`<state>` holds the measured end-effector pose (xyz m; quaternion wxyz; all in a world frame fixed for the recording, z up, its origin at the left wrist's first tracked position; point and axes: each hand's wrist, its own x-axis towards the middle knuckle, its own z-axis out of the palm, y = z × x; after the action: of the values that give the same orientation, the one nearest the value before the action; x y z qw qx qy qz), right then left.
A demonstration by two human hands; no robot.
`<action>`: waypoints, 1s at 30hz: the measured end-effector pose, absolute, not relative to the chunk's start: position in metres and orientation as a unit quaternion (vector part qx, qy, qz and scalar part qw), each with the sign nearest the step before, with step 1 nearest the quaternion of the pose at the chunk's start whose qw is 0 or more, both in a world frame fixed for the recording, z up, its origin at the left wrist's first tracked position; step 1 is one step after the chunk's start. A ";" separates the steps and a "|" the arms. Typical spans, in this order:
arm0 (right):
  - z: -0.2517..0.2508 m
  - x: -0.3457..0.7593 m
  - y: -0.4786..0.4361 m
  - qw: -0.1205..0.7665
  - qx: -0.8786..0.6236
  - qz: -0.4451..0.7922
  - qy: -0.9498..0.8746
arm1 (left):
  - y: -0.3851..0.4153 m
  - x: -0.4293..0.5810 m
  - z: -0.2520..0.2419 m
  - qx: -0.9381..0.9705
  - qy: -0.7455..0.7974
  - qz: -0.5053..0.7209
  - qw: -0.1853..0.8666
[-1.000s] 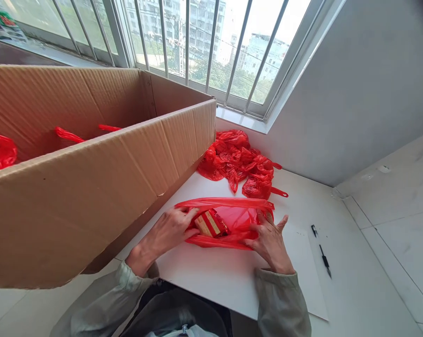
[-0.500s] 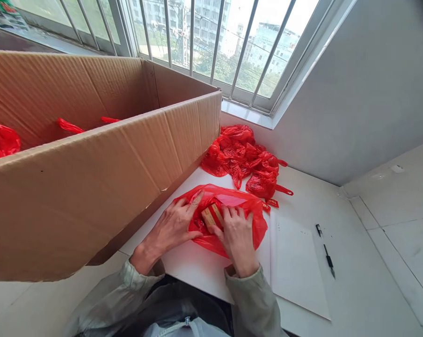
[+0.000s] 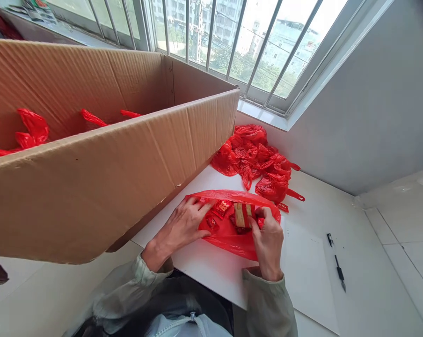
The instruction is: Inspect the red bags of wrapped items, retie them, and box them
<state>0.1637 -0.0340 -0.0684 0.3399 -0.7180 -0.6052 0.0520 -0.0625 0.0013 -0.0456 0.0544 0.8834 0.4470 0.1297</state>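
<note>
Cardboard box: brown, corrugated, with ribbed walls, straight creases and an open top; thin red plastic loops show above its near edge.
Left hand: bare, below a crinkled grey-green sleeve; its fingers spread wide at the left end of the red bag, thumb well apart from the rest.
Desk: smooth, white and flat beneath the bag.
Packets: small, shiny, crimped red wrappers inside the bag, left of the block.
Red bag: thin, glossy, partly see-through film, its mouth stretched into a long oval.
Block: boxy, straight-edged, tan with a red band; it sits inside the right half of the bag.
Pile of bags: crumpled, wrinkled red plastic with loose straps, beside the box corner.
Right hand: fingers curled narrow, thumb against the block; I cannot tell if they grip it.
White sheet: flat, straight-edged.
Pen cap: short, dark, near the pen, which is slim and black.
</note>
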 end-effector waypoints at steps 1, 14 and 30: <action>-0.070 0.165 -0.034 0.343 -0.719 0.041 -0.603 | 0.001 -0.062 -0.047 0.886 0.441 0.132 0.057; -0.074 0.138 -0.040 0.233 -0.639 0.007 -0.733 | -0.006 -0.053 -0.060 0.900 0.418 0.084 0.090; -0.100 0.135 -0.094 0.395 -0.547 -0.108 -0.730 | -0.008 -0.051 -0.066 0.902 0.417 0.098 0.057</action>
<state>0.1346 -0.0940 -0.0999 0.3953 -0.5467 -0.7302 -0.1078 -0.0512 -0.0079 -0.0661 0.0570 0.9019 0.4167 0.0978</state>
